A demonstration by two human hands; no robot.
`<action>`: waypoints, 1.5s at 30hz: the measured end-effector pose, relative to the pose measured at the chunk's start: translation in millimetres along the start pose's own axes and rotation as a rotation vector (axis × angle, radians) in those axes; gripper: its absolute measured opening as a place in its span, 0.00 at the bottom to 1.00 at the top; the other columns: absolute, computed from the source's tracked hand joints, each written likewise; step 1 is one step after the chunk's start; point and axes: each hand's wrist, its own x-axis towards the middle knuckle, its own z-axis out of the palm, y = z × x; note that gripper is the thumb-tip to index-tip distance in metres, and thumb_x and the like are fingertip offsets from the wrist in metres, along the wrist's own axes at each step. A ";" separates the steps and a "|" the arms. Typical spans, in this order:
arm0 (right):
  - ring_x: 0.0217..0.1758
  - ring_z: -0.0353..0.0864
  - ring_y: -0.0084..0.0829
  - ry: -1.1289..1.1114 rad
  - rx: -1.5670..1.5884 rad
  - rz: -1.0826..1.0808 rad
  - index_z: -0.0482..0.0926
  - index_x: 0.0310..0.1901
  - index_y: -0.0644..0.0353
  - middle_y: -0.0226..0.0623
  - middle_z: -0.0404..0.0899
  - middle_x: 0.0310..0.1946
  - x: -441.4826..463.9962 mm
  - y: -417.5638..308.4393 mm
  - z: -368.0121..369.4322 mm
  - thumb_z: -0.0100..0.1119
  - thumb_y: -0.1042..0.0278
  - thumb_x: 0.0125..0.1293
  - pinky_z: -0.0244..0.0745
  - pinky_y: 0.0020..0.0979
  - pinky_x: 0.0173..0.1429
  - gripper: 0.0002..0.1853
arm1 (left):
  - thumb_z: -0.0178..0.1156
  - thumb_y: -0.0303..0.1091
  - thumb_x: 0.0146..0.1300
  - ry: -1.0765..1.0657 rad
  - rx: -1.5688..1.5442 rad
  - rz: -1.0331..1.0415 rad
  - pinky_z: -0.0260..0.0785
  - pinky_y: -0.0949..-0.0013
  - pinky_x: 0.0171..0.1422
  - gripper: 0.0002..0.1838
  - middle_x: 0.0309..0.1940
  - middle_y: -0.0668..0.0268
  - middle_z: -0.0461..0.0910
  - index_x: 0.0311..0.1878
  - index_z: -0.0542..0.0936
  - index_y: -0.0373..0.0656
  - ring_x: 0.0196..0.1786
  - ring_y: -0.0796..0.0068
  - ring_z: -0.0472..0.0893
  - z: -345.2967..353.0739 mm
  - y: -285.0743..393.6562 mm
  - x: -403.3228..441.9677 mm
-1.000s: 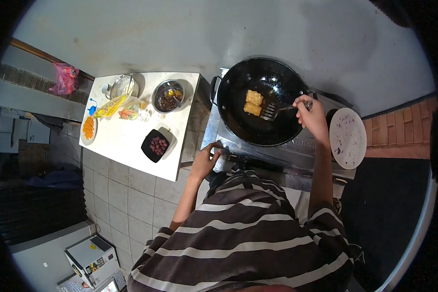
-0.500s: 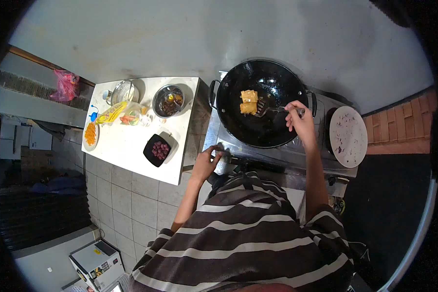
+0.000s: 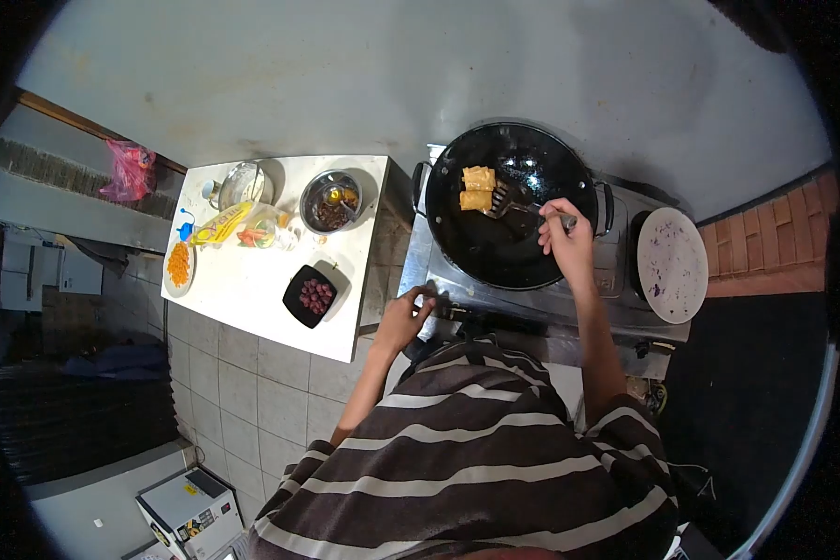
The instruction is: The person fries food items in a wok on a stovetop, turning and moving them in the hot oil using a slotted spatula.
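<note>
My right hand (image 3: 567, 241) grips the handle of a slotted metal spatula (image 3: 501, 203) over the right side of a black wok (image 3: 504, 247). Two golden fried pieces (image 3: 477, 189) lie one above the other in the wok, and the spatula's head is against their right side. The wok stands on a metal stove (image 3: 420, 252). At the stove's front left edge is my left hand (image 3: 408, 315), its fingers bent and a little apart, with nothing visible in it.
A white table (image 3: 252, 313) at the left bears a metal bowl (image 3: 330, 202), a black dish of dark red pieces (image 3: 310, 297), a glass bowl (image 3: 243, 185), a yellow bag (image 3: 224, 224) and a plate of orange shreds (image 3: 178, 268). Right of the wok is a stained white plate (image 3: 672, 266).
The spatula and my right hand have moved left within the wok, and the fried pieces have shifted slightly left in it. My left hand stays at the stove's edge. The view has shifted a little.
</note>
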 end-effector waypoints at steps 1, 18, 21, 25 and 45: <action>0.21 0.76 0.16 0.007 -0.018 -0.015 0.81 0.40 0.61 0.29 0.76 0.22 -0.4 -1.6 1.8 0.54 0.65 0.76 0.68 0.21 0.23 0.10 | 0.61 0.43 0.70 0.005 0.010 0.013 0.77 0.56 0.46 0.19 0.43 0.49 0.86 0.56 0.80 0.40 0.41 0.51 0.87 0.4 -3.0 1.3; 0.22 0.75 0.14 0.026 -0.114 -0.014 0.81 0.39 0.60 0.27 0.76 0.22 5.5 -18.6 9.3 0.54 0.65 0.76 0.67 0.20 0.24 0.10 | 0.60 0.43 0.71 -0.039 -0.049 -0.017 0.76 0.56 0.49 0.18 0.38 0.48 0.86 0.51 0.83 0.38 0.42 0.54 0.87 -17.1 -2.1 12.7; 0.22 0.74 0.14 0.019 -0.090 0.007 0.80 0.38 0.61 0.27 0.76 0.22 10.1 -17.4 5.2 0.54 0.66 0.76 0.67 0.20 0.24 0.10 | 0.59 0.43 0.71 -0.029 -0.072 -0.032 0.76 0.56 0.49 0.18 0.39 0.48 0.86 0.51 0.82 0.37 0.42 0.54 0.87 -18.3 2.9 12.9; 0.22 0.73 0.14 -0.001 -0.038 0.011 0.80 0.38 0.62 0.28 0.76 0.22 15.0 -13.3 1.0 0.54 0.66 0.76 0.67 0.20 0.25 0.10 | 0.59 0.43 0.71 -0.007 -0.089 -0.030 0.77 0.57 0.49 0.19 0.42 0.48 0.86 0.52 0.82 0.36 0.42 0.53 0.87 -12.2 -2.9 16.3; 0.25 0.71 0.15 0.016 -0.139 -0.082 0.77 0.38 0.63 0.28 0.72 0.22 -59.2 -8.8 5.9 0.54 0.76 0.71 0.66 0.23 0.29 0.03 | 0.60 0.42 0.71 0.022 0.049 0.004 0.78 0.57 0.44 0.17 0.38 0.47 0.86 0.51 0.82 0.36 0.38 0.52 0.88 -4.5 4.9 21.8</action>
